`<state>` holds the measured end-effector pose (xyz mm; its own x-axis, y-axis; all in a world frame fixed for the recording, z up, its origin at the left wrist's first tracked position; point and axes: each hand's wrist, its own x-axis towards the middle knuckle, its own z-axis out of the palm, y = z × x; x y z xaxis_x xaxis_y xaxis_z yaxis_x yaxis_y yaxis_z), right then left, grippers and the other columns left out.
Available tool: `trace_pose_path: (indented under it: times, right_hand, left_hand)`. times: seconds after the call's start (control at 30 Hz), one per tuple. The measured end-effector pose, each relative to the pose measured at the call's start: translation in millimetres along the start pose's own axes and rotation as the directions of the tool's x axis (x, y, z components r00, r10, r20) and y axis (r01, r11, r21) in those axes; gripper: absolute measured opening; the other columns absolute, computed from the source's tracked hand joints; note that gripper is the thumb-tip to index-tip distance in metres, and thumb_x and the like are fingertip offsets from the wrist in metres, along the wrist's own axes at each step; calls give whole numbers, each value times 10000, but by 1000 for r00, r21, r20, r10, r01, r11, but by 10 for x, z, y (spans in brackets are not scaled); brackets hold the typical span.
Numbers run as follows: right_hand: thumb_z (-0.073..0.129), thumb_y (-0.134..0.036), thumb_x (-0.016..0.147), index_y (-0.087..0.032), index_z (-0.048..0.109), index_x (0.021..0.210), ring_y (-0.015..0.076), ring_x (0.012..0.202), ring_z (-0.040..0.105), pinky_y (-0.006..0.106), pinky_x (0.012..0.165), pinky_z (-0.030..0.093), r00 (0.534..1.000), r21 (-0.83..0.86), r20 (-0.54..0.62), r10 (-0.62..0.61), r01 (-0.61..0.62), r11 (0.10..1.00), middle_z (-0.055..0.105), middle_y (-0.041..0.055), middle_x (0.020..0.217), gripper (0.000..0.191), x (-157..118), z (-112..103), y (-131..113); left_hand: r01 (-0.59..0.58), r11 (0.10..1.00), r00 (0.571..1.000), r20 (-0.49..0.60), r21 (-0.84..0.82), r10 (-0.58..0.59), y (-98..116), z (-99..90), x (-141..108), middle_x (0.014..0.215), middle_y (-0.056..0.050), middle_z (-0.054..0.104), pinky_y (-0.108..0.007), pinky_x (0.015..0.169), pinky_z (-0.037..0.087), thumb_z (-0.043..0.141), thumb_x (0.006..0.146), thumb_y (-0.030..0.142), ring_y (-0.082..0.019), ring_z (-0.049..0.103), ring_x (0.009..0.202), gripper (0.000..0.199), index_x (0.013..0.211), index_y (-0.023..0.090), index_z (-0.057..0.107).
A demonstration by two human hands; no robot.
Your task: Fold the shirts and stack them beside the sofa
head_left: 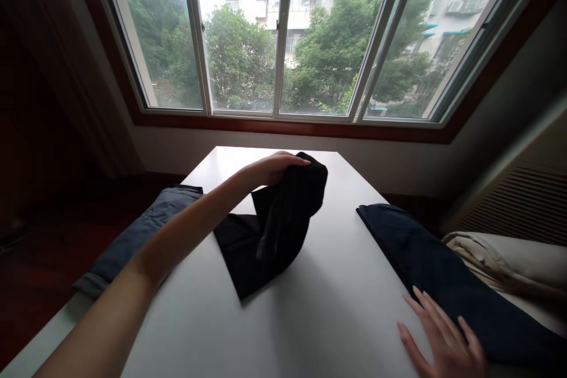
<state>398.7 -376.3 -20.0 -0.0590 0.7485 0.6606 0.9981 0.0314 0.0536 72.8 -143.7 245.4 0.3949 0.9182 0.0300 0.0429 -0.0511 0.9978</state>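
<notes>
My left hand [279, 166] grips a piece of black clothing [283, 218] by its upper end, lifted over the middle of the white table [212, 336]. The lower part of the black cloth still lies flat on the tabletop, and the raised part bends over to the right. My right hand [443, 336] is at the lower right with its fingers spread, at the edge of folded dark navy trousers [443, 271]. Whether its fingertips press on the navy cloth, I cannot tell.
Folded blue-grey trousers [137, 236] lie along the table's left edge. Beyond the navy pair is a beige folded cloth [509, 257] on the right. A wide window [279, 118] stands behind the table, and a slatted panel [522, 195] is at the right.
</notes>
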Motion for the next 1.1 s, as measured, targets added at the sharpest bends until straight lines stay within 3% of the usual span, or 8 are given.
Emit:
trace_pose_path:
  times: [0.1, 0.23, 0.33, 0.43, 0.63, 0.73, 0.9, 1.1]
  right_hand:
    - [342, -472, 936, -197, 494, 1289, 327, 1224, 546, 583, 1088, 299, 1000, -11, 8, -6, 6, 1000, 565, 158, 1348, 473, -5, -12, 8]
    - [361, -443, 940, -186, 475, 1311, 321, 1232, 540, 578, 1089, 298, 1000, -14, 20, -13, 13, 1000, 548, 159, 1369, 465, -1, -50, -2]
    - [368, -425, 941, -186, 471, 1314, 318, 1228, 543, 569, 1081, 310, 1000, 0, 7, -11, 11, 1000, 560, 156, 1356, 455, 18, -77, -31]
    - [381, -411, 939, -192, 472, 1314, 313, 1221, 548, 556, 1082, 315, 1000, 11, -14, -10, 11, 1000, 568, 150, 1347, 443, 34, -77, -46]
    - [393, -420, 935, -200, 472, 1321, 307, 1223, 548, 541, 1085, 320, 999, 32, -35, -1, 2, 999, 565, 140, 1352, 451, 37, -35, -38]
    - [396, -413, 935, -204, 470, 1326, 300, 1236, 539, 534, 1092, 314, 1000, 39, -26, -10, 11, 999, 551, 132, 1369, 449, 41, -41, -39]
    - [398, -404, 938, -202, 474, 1324, 280, 1236, 539, 520, 1100, 310, 999, 51, -9, -35, 35, 998, 562, 124, 1352, 443, 61, -71, -42]
    - [423, -372, 928, -213, 467, 1337, 259, 1256, 528, 507, 1130, 273, 996, 90, 60, -71, 65, 994, 552, 109, 1366, 441, 79, -44, -102]
  left_hand:
    - [119, 986, 974, 208, -116, -93, -252, 218, 247, 728, -22, 670, -401, 940, 479, 651, 827, 150, -166, 653, 791, 39, 801, 174, 634]
    - [11, 999, 956, 293, -36, 0, -638, 172, 399, 1285, -149, 593, -402, 1000, 448, 683, 800, 214, -238, 616, 1117, 352, 1133, 143, 591]
    - [-113, 913, 966, 257, 392, 9, -1023, -144, 332, 1402, -154, 499, -428, 1024, 422, 638, 837, 309, -283, 510, 1259, 459, 1261, 172, 532]
    - [-155, 604, 987, 142, 782, 70, -1529, -590, 108, 1417, -175, 469, -457, 1081, 349, 607, 841, 305, -313, 446, 1300, 514, 1316, 148, 486]
    - [-85, 398, 991, 36, 914, 129, -2312, -1166, -560, 1112, -120, 619, -377, 956, 428, 539, 890, 439, -266, 561, 1076, 314, 1060, 178, 577]
    - [-97, 424, 989, 39, 900, 143, -2279, -1097, -868, 947, -80, 637, -316, 815, 452, 451, 940, 426, -219, 594, 894, 261, 928, 191, 566]
    - [-92, 360, 980, 149, 929, -135, -1833, -652, -1448, 791, -37, 659, -274, 601, 383, 522, 887, 368, -197, 603, 707, 190, 823, 202, 589]
    - [-272, 445, 755, 476, 853, -451, -1300, -179, -2043, 660, -1, 673, -270, 494, 295, 655, 779, 291, -185, 603, 604, 113, 679, 239, 649]
